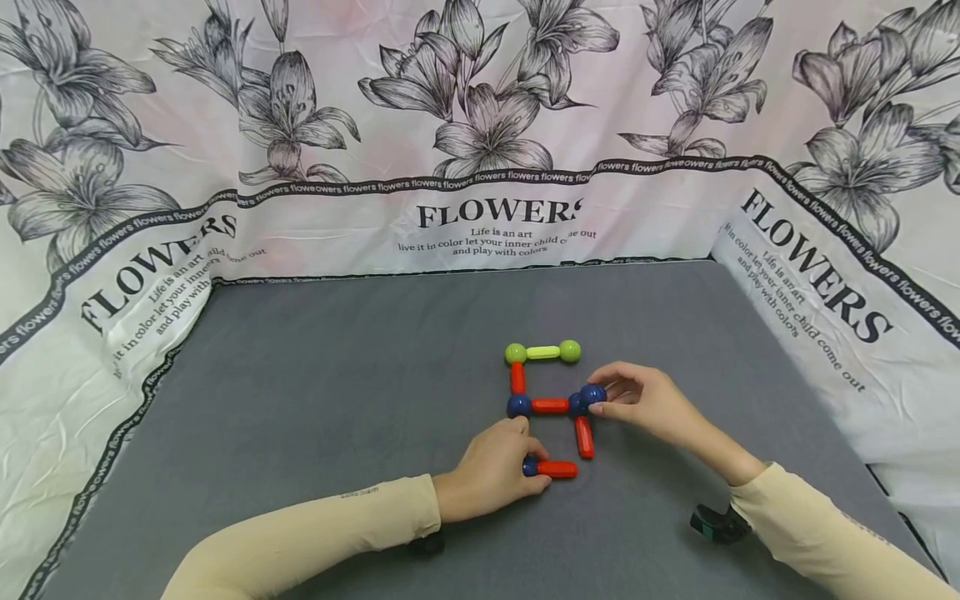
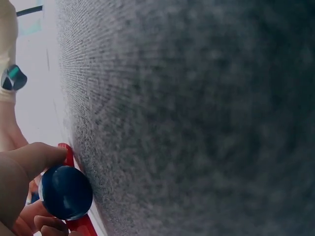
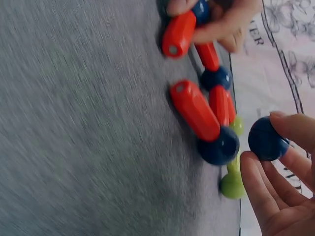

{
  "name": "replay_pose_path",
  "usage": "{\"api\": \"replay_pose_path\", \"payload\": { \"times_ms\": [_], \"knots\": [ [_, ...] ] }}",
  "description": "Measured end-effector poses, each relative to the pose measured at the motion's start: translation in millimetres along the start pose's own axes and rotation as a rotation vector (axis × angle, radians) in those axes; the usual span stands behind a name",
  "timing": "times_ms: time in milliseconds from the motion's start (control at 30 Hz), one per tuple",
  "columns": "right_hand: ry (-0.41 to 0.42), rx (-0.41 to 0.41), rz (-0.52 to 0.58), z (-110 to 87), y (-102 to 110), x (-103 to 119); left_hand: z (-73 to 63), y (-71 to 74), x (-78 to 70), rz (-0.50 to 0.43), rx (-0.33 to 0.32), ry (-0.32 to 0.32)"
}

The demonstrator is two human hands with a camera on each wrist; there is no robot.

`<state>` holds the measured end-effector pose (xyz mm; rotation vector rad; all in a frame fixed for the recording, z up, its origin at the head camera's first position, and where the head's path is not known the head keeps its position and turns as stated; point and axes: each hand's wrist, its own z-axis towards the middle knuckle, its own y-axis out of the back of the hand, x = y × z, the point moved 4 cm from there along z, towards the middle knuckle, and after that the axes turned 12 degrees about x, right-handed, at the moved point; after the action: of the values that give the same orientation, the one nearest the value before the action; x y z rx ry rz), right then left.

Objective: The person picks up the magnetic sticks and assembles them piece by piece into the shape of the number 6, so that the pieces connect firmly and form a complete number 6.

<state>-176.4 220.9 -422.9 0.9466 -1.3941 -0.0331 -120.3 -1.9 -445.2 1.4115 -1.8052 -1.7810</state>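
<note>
A flat figure of magnetic building balls and rods lies on the grey table [image 1: 337, 358]. My left hand [image 1: 487, 467] holds the blue ball [image 2: 66, 192] at its lower left, where a red rod [image 1: 557, 469] points right. Between finger and thumb, my right hand [image 1: 648, 400] pinches a loose blue ball [image 3: 268, 138], raised beside the figure's right-hand blue ball [image 3: 218, 145]. From that joint another red rod [image 1: 584, 437] runs toward me, its metal-tipped end free. A red rod [image 1: 550, 406] joins the joint to the left blue ball [image 1: 518, 406].
At the far side, a red rod [image 1: 517, 377] leads to a green ball [image 1: 515, 354], then a light green rod [image 1: 543, 352] and a second green ball [image 1: 570, 351]. Flower-printed cloth [image 1: 487, 225] walls the table at the back and both sides.
</note>
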Motion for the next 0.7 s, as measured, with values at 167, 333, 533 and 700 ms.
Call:
{"api": "replay_pose_path", "payload": {
  "times_ms": [167, 333, 533, 700],
  "knots": [
    [0.027, 0.072, 0.043, -14.7, -12, 4, 0.0, -2.2, -0.3, 0.001, -0.013, -0.006],
    [0.046, 0.114, 0.041, -26.8, -23, 5, -2.1, -2.8, 1.1, -0.014, -0.044, -0.029],
    [0.114, 0.132, 0.037, -34.9, -34, 5, -4.2, -0.7, 1.9, -0.024, -0.063, -0.037],
    [0.131, 0.132, 0.029, -38.9, -41, 4, -6.4, 0.4, 1.2, -0.041, -0.064, -0.034]
  ]
}}
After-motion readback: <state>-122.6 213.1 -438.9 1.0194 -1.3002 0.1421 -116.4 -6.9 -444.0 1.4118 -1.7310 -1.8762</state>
